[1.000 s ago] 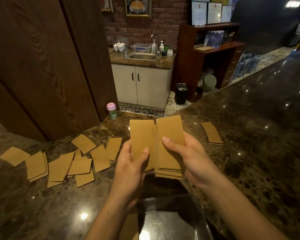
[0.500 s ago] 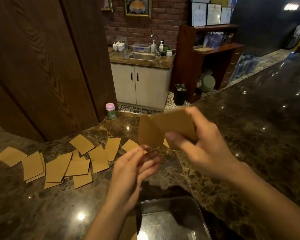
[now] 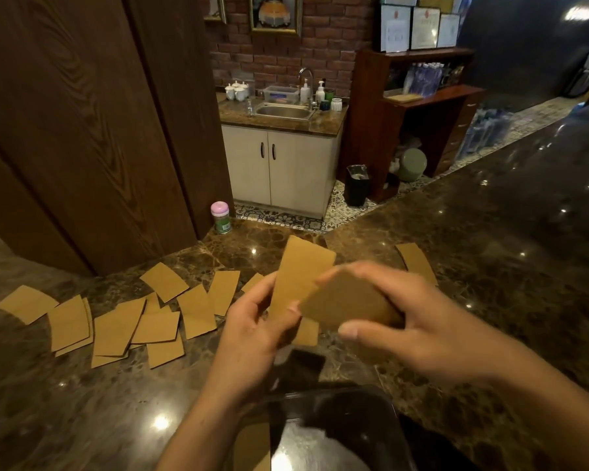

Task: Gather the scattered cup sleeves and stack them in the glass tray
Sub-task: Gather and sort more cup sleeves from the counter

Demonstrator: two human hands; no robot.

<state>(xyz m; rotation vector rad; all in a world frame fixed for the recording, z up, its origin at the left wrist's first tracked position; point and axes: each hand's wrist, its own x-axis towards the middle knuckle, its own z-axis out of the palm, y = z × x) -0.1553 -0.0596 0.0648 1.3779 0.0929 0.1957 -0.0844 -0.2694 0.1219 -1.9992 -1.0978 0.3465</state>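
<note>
Risk: left hand (image 3: 252, 329) and right hand (image 3: 400, 321) each pinch flat brown cardboard cup sleeves (image 3: 301, 277); misaligned sleeves could slip past clear glass tray (image 3: 393, 411).

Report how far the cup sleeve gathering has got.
Done: one brown cardboard sleeve seems to lie in the clear glass tray. In hand: left hand and right hand hold sleeves above it. Left: the scattered pile on the marble counter and a lone sleeve far right.

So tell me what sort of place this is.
Probably a cafe or drinks bar: kraft cup sleeves scattered on a long marble counter, a small sink behind it, and bottled water on a shelf.
</note>
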